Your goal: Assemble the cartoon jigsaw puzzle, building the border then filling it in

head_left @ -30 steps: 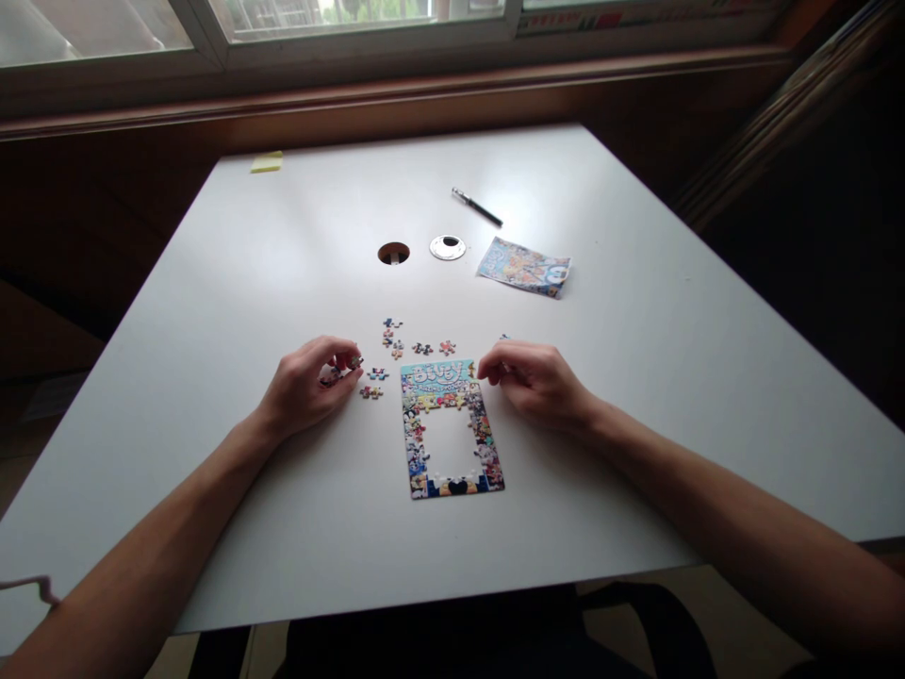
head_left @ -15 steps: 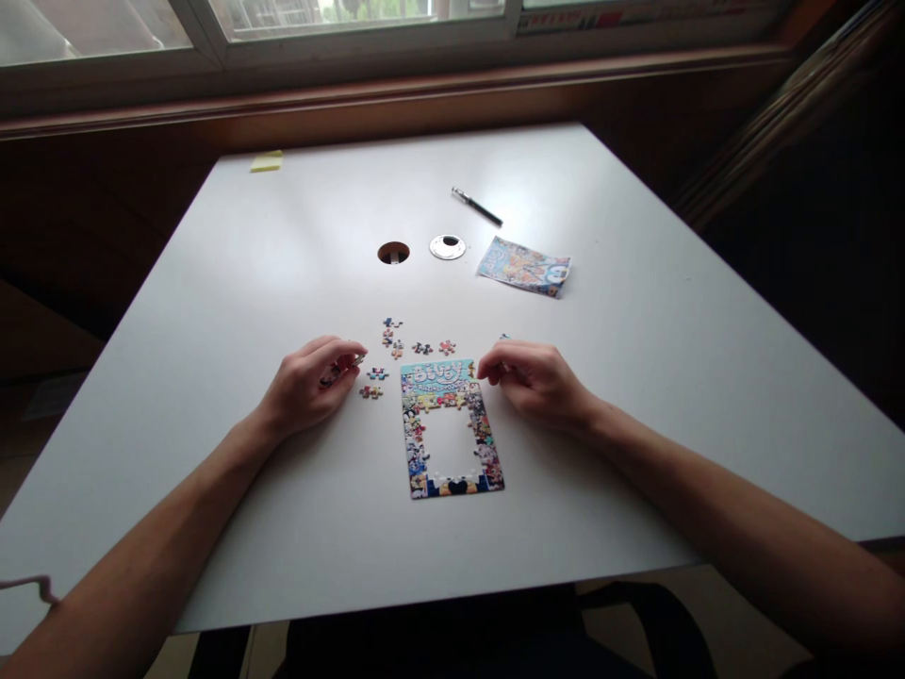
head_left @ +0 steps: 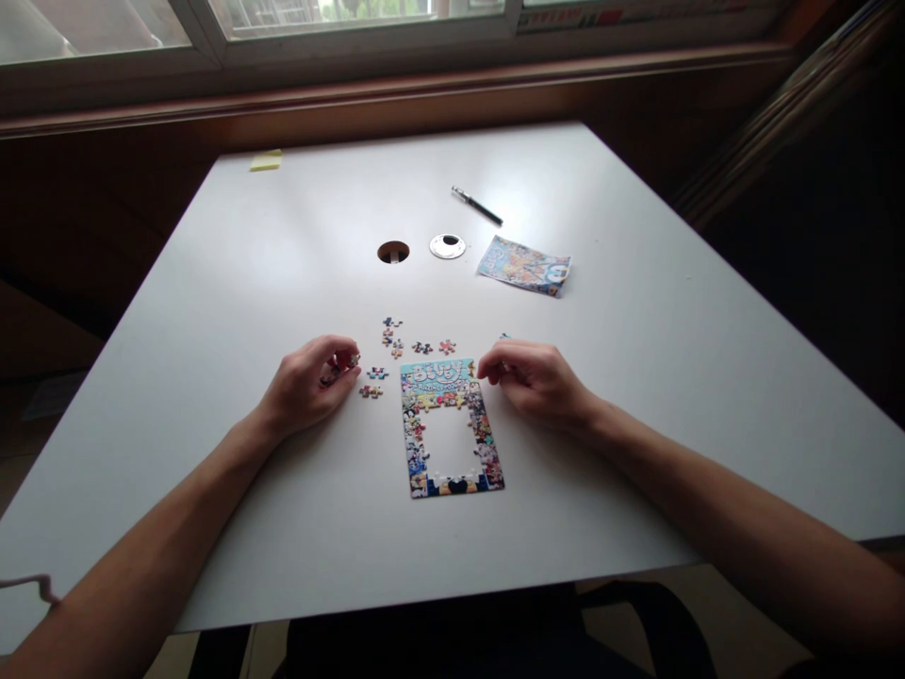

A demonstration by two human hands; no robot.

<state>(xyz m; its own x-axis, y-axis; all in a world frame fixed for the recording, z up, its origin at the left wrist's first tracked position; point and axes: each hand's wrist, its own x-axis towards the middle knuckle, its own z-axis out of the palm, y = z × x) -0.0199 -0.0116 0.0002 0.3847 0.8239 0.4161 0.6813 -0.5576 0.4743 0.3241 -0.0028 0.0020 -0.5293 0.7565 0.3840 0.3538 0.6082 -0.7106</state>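
Note:
My left hand [head_left: 304,385] is curled on the table, with a small jigsaw piece [head_left: 354,360] pinched at its fingertips. More pieces show in the shade beneath its fingers. Just right of it lie two loose jigsaw pieces [head_left: 371,391]. The partly assembled jigsaw puzzle [head_left: 417,462] lies flat between my hands; its border is joined around a bare white middle. My right hand [head_left: 535,377] rests by the puzzle's upper right corner with its fingers bent inward. Whatever those fingers may hold is hidden.
Several loose pieces [head_left: 422,348] lie above the puzzle, and one piece [head_left: 504,337] shows behind my right hand. Farther back are a printed picture sheet [head_left: 527,267], a pen [head_left: 477,206], a round cover [head_left: 448,247], a table hole [head_left: 393,253] and yellow sticky notes [head_left: 266,160].
The piece in my left fingertips has been turned and drawn slightly left, as the fingers shifted. My right hand and the puzzle stay where they were.

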